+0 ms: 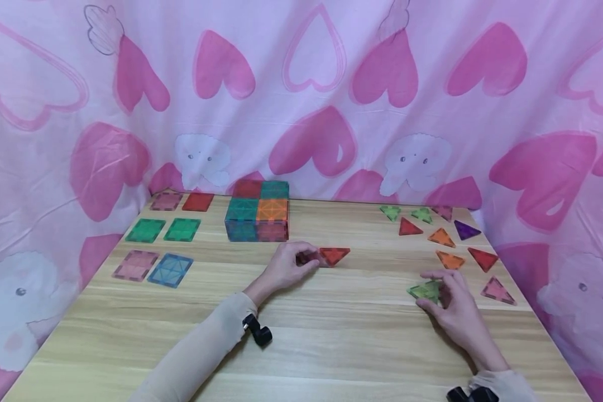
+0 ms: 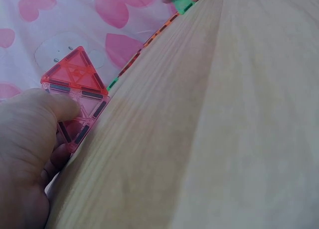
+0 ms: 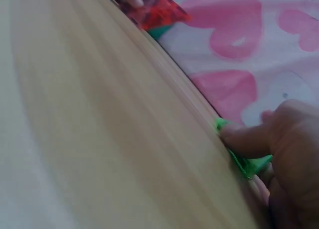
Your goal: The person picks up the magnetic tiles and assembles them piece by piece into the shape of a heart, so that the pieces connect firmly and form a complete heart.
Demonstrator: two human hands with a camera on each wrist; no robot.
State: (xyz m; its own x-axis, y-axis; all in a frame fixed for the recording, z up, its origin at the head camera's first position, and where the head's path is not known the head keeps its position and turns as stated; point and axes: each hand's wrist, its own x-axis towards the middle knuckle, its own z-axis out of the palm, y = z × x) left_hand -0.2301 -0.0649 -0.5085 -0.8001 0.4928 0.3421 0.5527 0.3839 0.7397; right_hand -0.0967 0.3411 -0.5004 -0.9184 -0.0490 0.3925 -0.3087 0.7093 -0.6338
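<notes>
In the left wrist view, my left hand (image 2: pixel 25 144) holds a clear pink triangular magnetic tile (image 2: pixel 88 105) between thumb and fingers. A red triangular tile (image 2: pixel 75 69) adjoins its edge. From the head view, the red tile (image 1: pixel 334 255) stands out to the right of the left hand (image 1: pixel 285 265), whose fingers mostly hide the pink one. At the right of the table, my right hand (image 1: pixel 457 310) pinches a green triangular tile (image 1: pixel 423 291) between thumb and fingers. The right wrist view shows that green tile (image 3: pixel 254 165) partly covered by the fingers.
A block of coloured square tiles (image 1: pixel 257 211) stands at the back, behind the left hand. Several square tiles lie at the left, including a blue one (image 1: pixel 171 270). Triangular tiles, among them an orange one (image 1: pixel 450 259) and a purple one (image 1: pixel 466 230), lie at the right. A patterned curtain (image 1: pixel 311 56) hangs behind.
</notes>
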